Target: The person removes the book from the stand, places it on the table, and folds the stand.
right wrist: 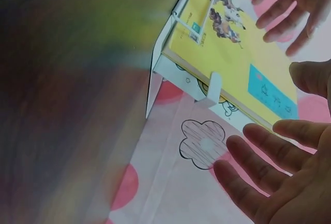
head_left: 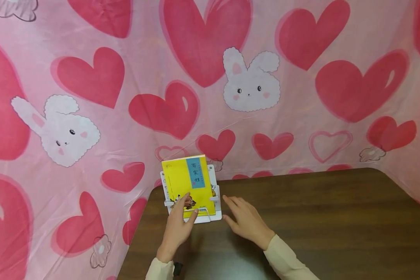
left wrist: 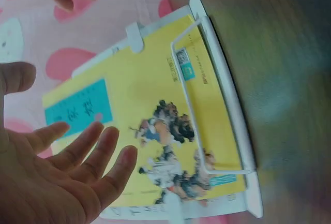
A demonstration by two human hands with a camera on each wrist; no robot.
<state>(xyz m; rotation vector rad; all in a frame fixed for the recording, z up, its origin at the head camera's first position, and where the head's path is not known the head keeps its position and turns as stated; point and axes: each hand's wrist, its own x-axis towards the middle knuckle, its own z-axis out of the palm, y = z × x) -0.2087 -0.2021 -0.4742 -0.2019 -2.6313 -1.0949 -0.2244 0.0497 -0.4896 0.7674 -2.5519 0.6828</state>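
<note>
A yellow book (head_left: 182, 175) with a blue title panel leans upright on a white book stand (head_left: 214, 214). Side clips and a wire bar at the stand's foot lie over its cover. In the head view my left hand (head_left: 178, 225) is in front of the book's lower left, fingers extended; the left wrist view shows its fingers spread, holding nothing. To the right of the stand is my right hand (head_left: 246, 219), slightly apart from it, fingers loosely extended. The right wrist view shows this hand (right wrist: 289, 172) with nothing in its grasp beside the book's edge (right wrist: 207, 79).
The stand is near the back left edge of a dark brown wooden table (head_left: 318, 217). Behind and to the left hangs a pink cloth (head_left: 210, 116) printed with red hearts and white rabbits.
</note>
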